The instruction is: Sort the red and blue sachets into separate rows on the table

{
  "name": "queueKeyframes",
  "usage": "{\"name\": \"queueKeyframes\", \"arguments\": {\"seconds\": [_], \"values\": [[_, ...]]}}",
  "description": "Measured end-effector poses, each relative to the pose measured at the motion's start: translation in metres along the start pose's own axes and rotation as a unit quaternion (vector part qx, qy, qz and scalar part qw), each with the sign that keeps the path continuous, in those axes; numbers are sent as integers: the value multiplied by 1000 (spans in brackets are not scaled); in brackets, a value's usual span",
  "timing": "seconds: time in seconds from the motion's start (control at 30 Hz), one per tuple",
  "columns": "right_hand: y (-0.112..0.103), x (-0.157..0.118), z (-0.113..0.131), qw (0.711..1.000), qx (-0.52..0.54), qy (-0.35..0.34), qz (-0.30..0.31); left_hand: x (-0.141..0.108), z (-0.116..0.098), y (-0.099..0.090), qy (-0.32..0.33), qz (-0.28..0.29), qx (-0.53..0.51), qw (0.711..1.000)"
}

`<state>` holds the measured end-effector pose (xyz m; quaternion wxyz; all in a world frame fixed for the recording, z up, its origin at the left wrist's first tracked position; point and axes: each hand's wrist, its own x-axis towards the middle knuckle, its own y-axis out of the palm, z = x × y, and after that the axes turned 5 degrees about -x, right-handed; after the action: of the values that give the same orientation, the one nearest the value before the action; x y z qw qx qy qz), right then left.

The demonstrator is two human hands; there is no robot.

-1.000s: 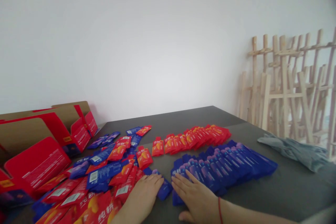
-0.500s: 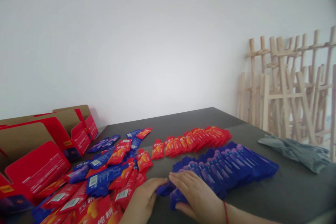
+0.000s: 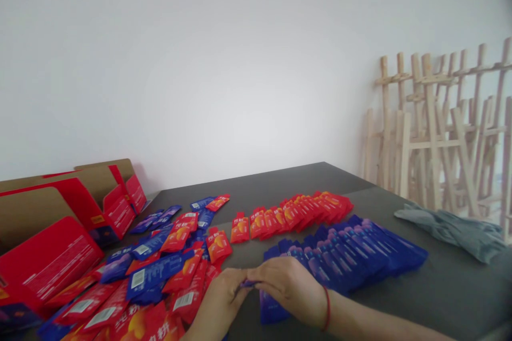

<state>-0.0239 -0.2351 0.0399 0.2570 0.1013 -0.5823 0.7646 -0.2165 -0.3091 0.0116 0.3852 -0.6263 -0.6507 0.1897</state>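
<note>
My left hand [image 3: 222,295] and my right hand [image 3: 292,287] meet at the front middle of the table. Their fingertips pinch a small blue pouch [image 3: 248,283], mostly hidden by the fingers. Partly under my right hand lies another blue pouch [image 3: 272,313]. To the right, an overlapping fanned row of blue pouches [image 3: 352,256] starts just behind this hand. Behind it runs a similar row of red pouches [image 3: 298,214] with orange fruit prints. A mixed heap of red and blue pouches [image 3: 160,272], some with barcodes up, spreads beside my left hand.
Open red cardboard boxes [image 3: 60,261] with brown insides stand at the left. A grey cloth-like item [image 3: 452,232], perhaps gloves, lies on the right of the dark table [image 3: 280,181]. Wooden easels [image 3: 432,133] stand beyond the right edge, and a white wall [image 3: 240,64] rises behind.
My right hand has turned and come left from lying over the pouches, and its fingers now pinch at my left fingertips. The rows and the heap look the same.
</note>
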Motion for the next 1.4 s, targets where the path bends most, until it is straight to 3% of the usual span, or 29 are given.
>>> {"name": "queueKeyframes", "arguments": {"seconds": [0.13, 0.2, 0.3, 0.43, 0.67, 0.8, 0.9, 1.07, 1.2, 1.3, 1.4], "values": [[5, -6, -6, 986, -73, -139, 47, 3, 15, 5, 12, -6, 74, 997], [12, -14, -7, 977, -115, -164, 79, 2, 23, 10, 13, 0, 99, 995], [22, -28, -10, 969, -161, -142, 118, -1, 26, 19, 13, 15, 104, 994], [24, -36, -14, 969, -170, -98, 152, -4, 15, 19, -18, 17, 113, 993], [16, -36, -8, 966, -181, -75, 169, -6, 4, -29, -92, 31, 149, 984], [32, -44, -10, 958, -223, -101, 146, -22, 9, -50, -92, 106, 184, 973], [42, -49, -14, 957, -250, -103, 105, -36, 0, -57, -97, 175, 216, 956], [24, -46, -10, 953, -257, -120, 109, -39, -28, -61, -117, 250, 268, 923], [22, -30, 5, 948, -266, -154, 77, -34, -22, -56, -77, 247, 251, 933], [48, -13, 19, 945, -269, -183, 22, -32, -1, -46, -52, 220, 216, 950], [82, 6, 31, 950, -268, -160, -26, -31, 19, -39, -46, 189, 165, 967]]}}
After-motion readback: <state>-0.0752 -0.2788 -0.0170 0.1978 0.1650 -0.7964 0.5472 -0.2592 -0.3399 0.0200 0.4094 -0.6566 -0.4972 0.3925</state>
